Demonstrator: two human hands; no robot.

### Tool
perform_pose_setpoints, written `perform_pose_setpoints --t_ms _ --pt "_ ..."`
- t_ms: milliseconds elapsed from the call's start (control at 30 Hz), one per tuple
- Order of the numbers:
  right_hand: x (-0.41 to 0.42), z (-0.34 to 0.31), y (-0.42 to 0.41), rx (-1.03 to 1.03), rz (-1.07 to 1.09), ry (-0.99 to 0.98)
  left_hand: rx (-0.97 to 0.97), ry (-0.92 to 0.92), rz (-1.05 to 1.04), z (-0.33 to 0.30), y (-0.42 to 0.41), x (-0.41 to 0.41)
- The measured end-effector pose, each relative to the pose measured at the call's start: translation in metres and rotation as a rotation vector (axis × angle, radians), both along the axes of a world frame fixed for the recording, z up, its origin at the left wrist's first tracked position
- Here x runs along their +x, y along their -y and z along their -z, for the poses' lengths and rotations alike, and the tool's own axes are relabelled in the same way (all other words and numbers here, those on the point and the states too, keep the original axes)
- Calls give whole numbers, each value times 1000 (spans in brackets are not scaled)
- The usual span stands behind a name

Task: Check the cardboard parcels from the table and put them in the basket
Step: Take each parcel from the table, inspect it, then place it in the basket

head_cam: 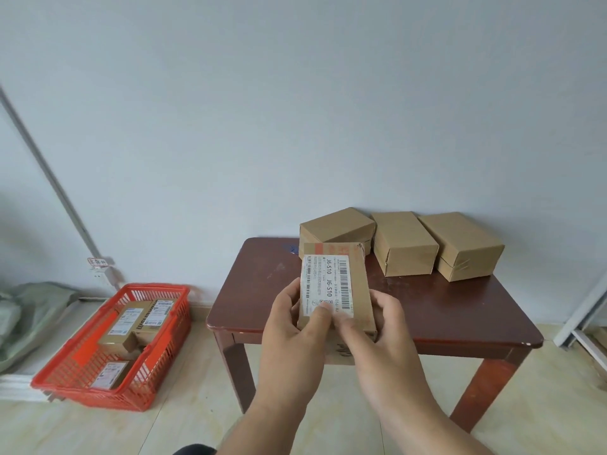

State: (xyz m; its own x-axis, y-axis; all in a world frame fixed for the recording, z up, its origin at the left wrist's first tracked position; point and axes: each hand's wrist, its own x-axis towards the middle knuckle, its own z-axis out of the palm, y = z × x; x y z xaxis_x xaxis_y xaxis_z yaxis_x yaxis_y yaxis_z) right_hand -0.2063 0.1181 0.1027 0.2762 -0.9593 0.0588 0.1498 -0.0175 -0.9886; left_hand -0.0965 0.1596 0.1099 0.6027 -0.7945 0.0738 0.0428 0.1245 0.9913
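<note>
Together my two hands held one cardboard parcel [341,287] up in front of me, above the front edge of the table [460,310], its face with the white shipping label [323,284] turned toward me. My left hand [292,326] gripped the parcel's lower left corner, fingers curled behind it and the thumb pressed on the label's bottom edge. My right hand [381,333] gripped the lower right corner the same way, its thumb lying across the bottom of the label just beside the left thumb, fingers wrapped under the parcel's right side. Both hands sat at the parcel's near end, so most of it stood out beyond my fingertips toward the wall. Three more plain parcels [404,244] lay in a row along the table's back edge, close together, from the middle to the back right corner. Left of the table, on the floor, stood the red basket [65,385] with several labelled parcels [134,323] inside it.
</note>
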Motion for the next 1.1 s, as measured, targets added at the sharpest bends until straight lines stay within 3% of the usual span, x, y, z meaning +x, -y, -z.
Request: perform_pose_setpoints --t_ms 133,533,800,1100 --pt "-1 -9 3 -57 -89 -39 -16 -13 -20 -1 1 0" --pt "0 9 10 -86 44 -99 -23 54 -100 5 6 5" --pt "1 8 25 -78 142 -109 -21 98 -43 11 0 -1" --pt "-1 20 19 -145 84 -151 -7 82 -70 9 3 2"
